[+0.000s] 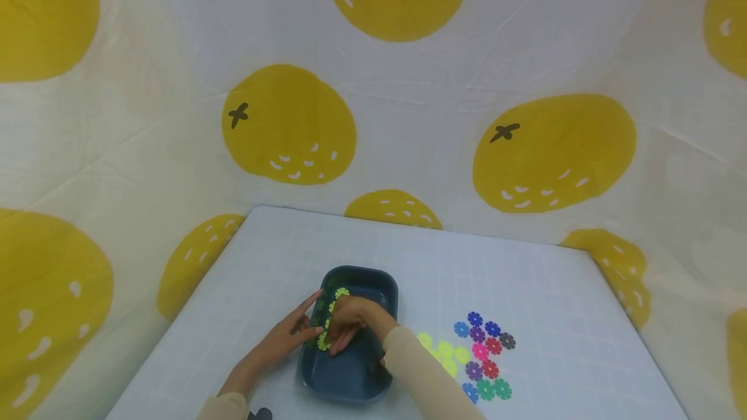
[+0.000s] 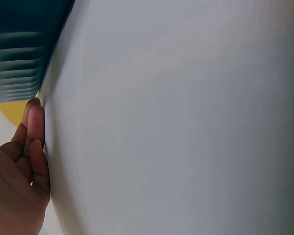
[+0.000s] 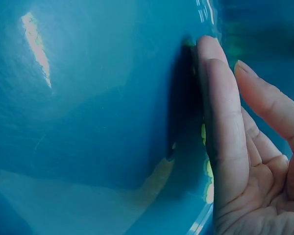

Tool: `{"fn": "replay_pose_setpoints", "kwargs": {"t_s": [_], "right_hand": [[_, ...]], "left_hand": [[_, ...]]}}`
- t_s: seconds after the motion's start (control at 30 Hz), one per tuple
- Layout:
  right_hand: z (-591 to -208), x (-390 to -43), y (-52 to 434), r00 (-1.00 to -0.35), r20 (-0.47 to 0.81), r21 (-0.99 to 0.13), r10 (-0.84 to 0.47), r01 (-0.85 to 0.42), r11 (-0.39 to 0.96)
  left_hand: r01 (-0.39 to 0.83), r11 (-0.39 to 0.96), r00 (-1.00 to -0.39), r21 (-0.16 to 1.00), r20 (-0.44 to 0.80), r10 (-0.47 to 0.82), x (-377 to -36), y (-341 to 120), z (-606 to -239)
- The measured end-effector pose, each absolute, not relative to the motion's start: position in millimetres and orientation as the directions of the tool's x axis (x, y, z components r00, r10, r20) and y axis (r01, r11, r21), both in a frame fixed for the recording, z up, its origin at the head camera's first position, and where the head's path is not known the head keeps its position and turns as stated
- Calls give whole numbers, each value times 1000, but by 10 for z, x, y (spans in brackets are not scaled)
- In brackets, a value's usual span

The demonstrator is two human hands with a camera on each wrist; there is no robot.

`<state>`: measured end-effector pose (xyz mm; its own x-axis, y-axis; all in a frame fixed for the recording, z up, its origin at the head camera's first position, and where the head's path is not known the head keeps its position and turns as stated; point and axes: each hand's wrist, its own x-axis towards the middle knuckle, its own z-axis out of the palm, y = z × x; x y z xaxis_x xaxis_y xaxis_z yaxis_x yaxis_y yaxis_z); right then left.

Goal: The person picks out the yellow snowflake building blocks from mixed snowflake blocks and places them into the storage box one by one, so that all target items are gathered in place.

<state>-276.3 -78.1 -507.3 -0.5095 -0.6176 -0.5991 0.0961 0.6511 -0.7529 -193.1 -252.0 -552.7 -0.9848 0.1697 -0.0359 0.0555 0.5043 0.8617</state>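
A dark blue rectangular tray (image 1: pixel 344 374) stands on the table, with yellow-green flower-shaped discs (image 1: pixel 323 342) in a row along its left inner side. My left hand (image 1: pixel 286 339) is at the tray's left rim, thumb and forefinger spread along it; in the left wrist view its other fingers (image 2: pixel 36 125) lie loosely bent below the ribbed tray wall (image 2: pixel 17 63). Inside the tray, my right hand (image 1: pixel 350 316) reaches to the row of discs. The right wrist view has its fingers (image 3: pixel 228 127) straight against the discs (image 3: pixel 209 171), with the thumb apart.
Right of the tray lie loose yellow-green discs (image 1: pixel 445 350), partly behind the right sleeve (image 1: pixel 423 371). Beyond them is a cluster of blue, purple, pink, red, green and dark discs (image 1: pixel 480 351). A fruit-printed cloth (image 1: pixel 408 148) hangs behind the white table (image 1: pixel 478 271).
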Motion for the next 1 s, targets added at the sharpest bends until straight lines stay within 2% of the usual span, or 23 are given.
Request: {"fn": "replay_pose_setpoints", "kwargs": {"t_s": [0.53,0.83,1.0], "right_hand": [[-5051,-2764,-749,-563,-577,-737,-592,45,675],[-4974,-2719,-743,-611,-547,-723,-572,1,691],[-4934,-2700,-730,-619,-550,-723,-560,18,690]], "left_hand": [[33,515,-986,857,-58,159,-1973,-2549,-5639],[149,510,-978,847,51,201,-1909,-2534,-5585],[145,518,-980,843,51,192,-1901,-2522,-5552]]}}
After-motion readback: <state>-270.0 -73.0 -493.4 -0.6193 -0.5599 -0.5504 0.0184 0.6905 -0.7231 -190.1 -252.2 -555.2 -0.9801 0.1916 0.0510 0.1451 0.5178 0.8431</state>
